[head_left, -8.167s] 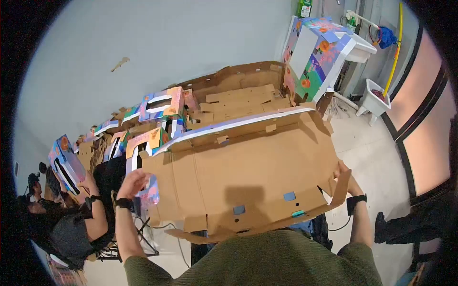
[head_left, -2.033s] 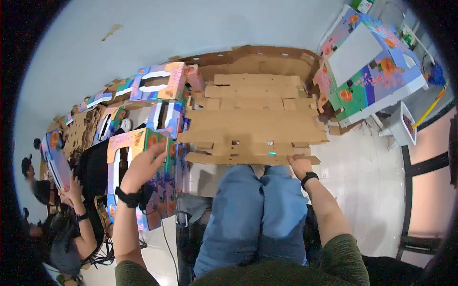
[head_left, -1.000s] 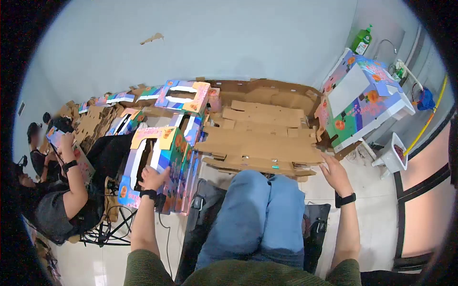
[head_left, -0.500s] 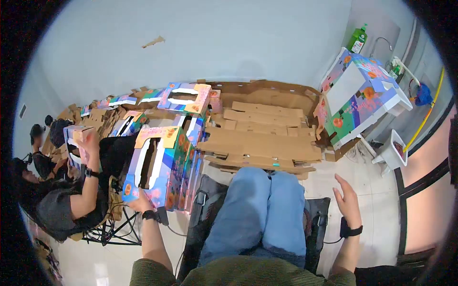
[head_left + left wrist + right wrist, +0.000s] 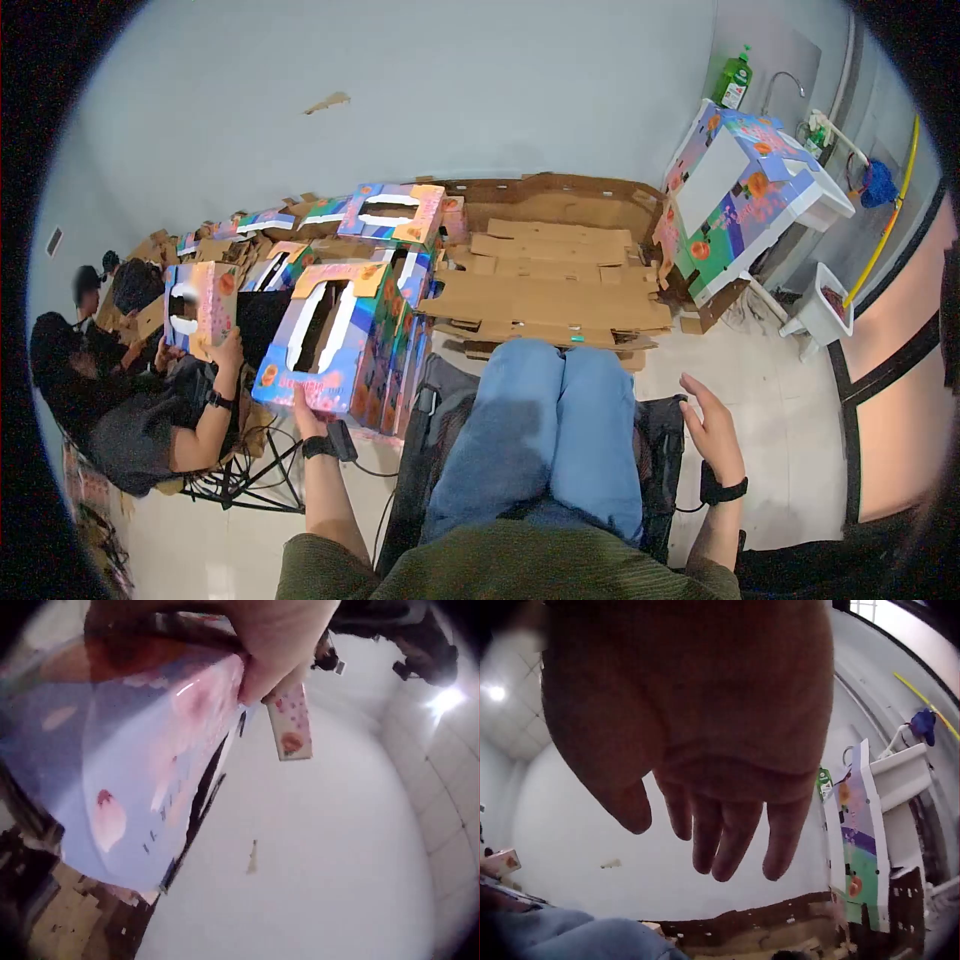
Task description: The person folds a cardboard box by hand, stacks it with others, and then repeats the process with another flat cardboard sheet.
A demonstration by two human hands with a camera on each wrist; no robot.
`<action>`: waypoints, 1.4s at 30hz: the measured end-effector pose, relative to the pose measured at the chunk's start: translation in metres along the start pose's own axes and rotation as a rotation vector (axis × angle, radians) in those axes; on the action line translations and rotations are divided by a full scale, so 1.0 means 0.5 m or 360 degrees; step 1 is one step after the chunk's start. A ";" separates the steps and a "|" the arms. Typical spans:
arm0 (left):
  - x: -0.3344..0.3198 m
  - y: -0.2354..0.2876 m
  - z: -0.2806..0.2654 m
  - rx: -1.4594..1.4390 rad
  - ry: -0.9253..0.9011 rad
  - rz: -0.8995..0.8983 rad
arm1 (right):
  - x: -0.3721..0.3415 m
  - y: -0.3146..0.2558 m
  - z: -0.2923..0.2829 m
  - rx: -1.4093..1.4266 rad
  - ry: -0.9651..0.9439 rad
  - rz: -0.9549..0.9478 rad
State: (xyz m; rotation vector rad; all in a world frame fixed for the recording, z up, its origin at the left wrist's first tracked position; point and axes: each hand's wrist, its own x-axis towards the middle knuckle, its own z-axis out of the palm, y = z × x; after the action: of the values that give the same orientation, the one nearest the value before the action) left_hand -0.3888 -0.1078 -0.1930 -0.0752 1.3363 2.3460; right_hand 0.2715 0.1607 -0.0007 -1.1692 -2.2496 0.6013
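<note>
Left hand has moved down, now gripping near end of printed box at its twelve o'clock, long axis toward one; right hand farther, fingers straight.

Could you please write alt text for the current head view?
A person's left hand holds a colourful printed carton by its lower edge, while the right hand, holding nothing, hovers beside denim-clad legs. Flattened brown cardboard lies ahead.

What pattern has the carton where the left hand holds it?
Lilac with pink petals on the carton; clearest in the left wrist view.
</note>
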 end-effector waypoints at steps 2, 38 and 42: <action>-0.044 0.044 0.020 0.0229 0.0028 -0.0108 | -0.004 -0.012 -0.003 0.0000 -0.0024 -0.0030; -0.747 -0.074 0.401 0.2358 -0.2329 0.1834 | -0.075 -0.153 0.032 -0.0415 -0.0333 -0.0911; -0.767 -0.115 0.427 0.2307 -0.2346 0.1866 | -0.033 -0.165 0.025 -0.0501 -0.0579 -0.0926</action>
State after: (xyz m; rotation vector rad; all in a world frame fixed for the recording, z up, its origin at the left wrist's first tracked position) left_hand 0.0156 -0.0372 -0.0270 2.6047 1.7316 0.5030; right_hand 0.2220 0.1018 0.0352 -0.4950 -2.8997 0.2392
